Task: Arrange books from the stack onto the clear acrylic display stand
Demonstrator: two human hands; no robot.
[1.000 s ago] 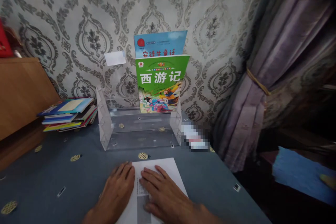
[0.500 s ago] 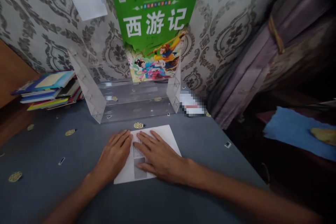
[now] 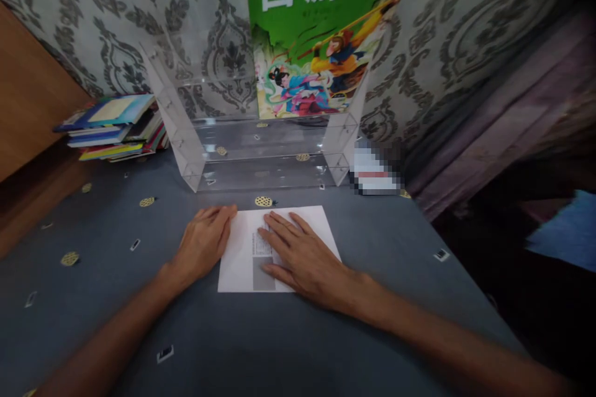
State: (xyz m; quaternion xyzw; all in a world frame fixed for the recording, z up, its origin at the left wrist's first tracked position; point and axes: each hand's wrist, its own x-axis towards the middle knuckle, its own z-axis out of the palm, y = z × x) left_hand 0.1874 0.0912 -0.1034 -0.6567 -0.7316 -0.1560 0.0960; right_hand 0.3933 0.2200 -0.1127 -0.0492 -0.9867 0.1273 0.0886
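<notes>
A white sheet of paper [image 3: 242,267] with a block of print and a grey rectangle lies flat on the dark table in front of me. My right hand [image 3: 302,254] rests palm down over its right half, fingers stretched and slightly apart. At the upper left corner of the sheet is my left hand [image 3: 205,239], its fingers bent and close together with the tips at the paper's edge. Part of the print is covered by my right fingers.
Behind the paper stands a clear plastic book rack [image 3: 261,170] holding a green picture book [image 3: 316,31] upright. A stack of books [image 3: 116,127] is at the back left. Beside the rack lies a blurred-out white item [image 3: 376,170]. The table's edge [image 3: 465,267] slants along the right.
My left hand has shifted from lying on the paper to its left corner, uncovering more of the sheet. My right hand stays on the paper. The view has tilted downward and left.
</notes>
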